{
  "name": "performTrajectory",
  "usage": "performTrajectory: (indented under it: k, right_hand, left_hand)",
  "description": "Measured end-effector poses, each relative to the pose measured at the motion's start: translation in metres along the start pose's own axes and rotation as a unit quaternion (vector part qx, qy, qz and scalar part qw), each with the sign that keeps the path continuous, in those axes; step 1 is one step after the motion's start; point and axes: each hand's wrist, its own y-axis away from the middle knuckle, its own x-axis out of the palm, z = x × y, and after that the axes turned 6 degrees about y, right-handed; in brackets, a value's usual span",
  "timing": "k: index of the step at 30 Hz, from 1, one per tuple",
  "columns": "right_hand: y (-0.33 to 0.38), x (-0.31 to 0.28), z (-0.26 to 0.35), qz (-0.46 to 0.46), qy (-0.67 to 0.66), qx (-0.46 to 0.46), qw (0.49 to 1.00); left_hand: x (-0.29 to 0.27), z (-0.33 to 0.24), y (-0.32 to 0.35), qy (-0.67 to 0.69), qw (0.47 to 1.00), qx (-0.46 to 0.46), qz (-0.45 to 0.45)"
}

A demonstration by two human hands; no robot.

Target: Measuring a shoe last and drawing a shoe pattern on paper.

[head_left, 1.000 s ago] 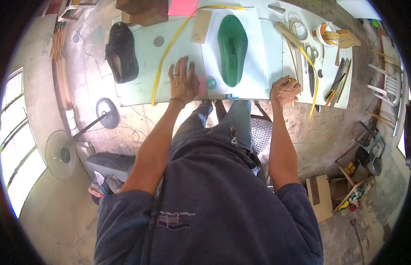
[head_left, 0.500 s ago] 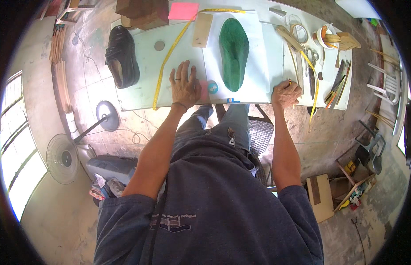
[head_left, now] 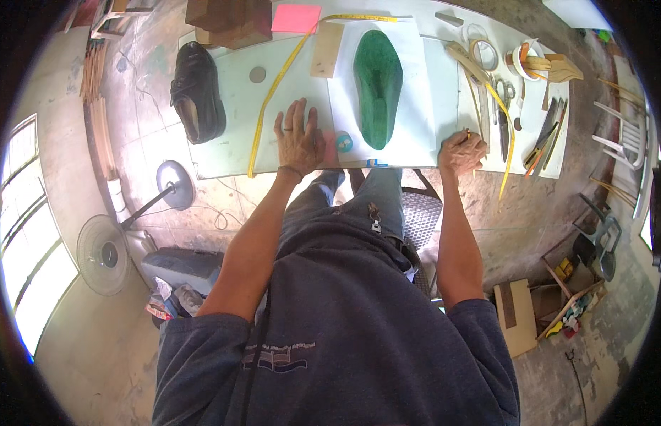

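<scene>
A green shoe last (head_left: 378,89) lies on a white sheet of paper (head_left: 420,106) at the middle of the table. My left hand (head_left: 298,140) rests flat to its left, fingers spread, holding nothing. Beside that hand are a small round teal object (head_left: 343,142) and a pinkish strip. At the table's front edge, right of the paper, my right hand (head_left: 462,153) is closed around a thin pencil, mostly hidden by the fingers. A yellow tape measure (head_left: 272,89) curves left of my left hand; a black leather shoe (head_left: 196,92) stands farther left.
On the right lie scissors (head_left: 506,92), a roll of tape (head_left: 483,54), several slim blades and tools (head_left: 547,138), and a white cup (head_left: 526,60) with wooden-handled tools. A pink pad (head_left: 296,18) and brown box (head_left: 231,21) sit at the back. A fan (head_left: 103,254) stands left.
</scene>
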Motion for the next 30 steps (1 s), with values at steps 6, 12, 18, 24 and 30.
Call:
performTrajectory:
  k: [6,12,18,24,30]
  right_hand:
    - [0.0017,-0.0002,-0.0017,-0.001,-0.002,-0.006,1.000]
    - [0.0016,-0.0003,0.0013,-0.007,0.019,0.000,1.000]
    - [0.0000,-0.0008,-0.0003,0.000,0.017,-0.001,1.000]
    - [0.0007,-0.0020,0.0024,-0.003,0.015,-0.003,1.000]
    - [0.0019,0.0023,0.0035,0.004,0.014,-0.020,1.000]
  left_hand:
    - [-0.0013,0.0002,0.0001,-0.006,1.000,-0.001,0.007]
    - [-0.0013,0.0008,0.0011,0.004,1.000,-0.011,0.022]
    - [-0.0011,0.0013,0.0000,0.012,1.000,-0.002,0.013]
    - [-0.0010,0.0012,-0.0005,0.016,1.000,0.000,0.005]
    - [-0.0019,0.0020,0.0005,0.011,1.000,-0.010,0.007]
